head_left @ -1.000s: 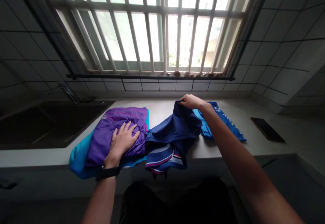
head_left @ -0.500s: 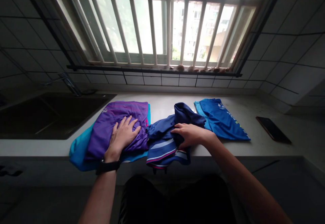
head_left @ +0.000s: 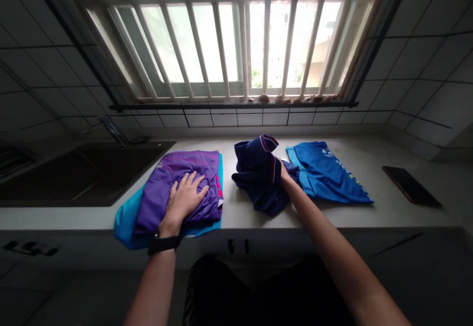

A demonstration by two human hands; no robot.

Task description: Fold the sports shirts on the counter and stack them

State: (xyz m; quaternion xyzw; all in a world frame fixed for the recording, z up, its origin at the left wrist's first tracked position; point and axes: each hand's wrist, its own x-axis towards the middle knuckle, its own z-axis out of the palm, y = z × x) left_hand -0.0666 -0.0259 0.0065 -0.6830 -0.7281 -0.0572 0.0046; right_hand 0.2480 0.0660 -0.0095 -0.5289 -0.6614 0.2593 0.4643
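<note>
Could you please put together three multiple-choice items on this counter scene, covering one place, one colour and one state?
1. Where does the phone lie?
A in the sink
B on the counter, far right
C on the window sill

2. What colour is the garment under the left hand?
A purple
B white
C yellow

3. How does the navy garment lie?
A spread flat
B hung from the window bars
C bunched in the right hand

Answers: 1 B, it rests beyond the blue shirt; 2 A, the palm presses the purple garment; 3 C, the cloth is gathered at that hand.
</note>
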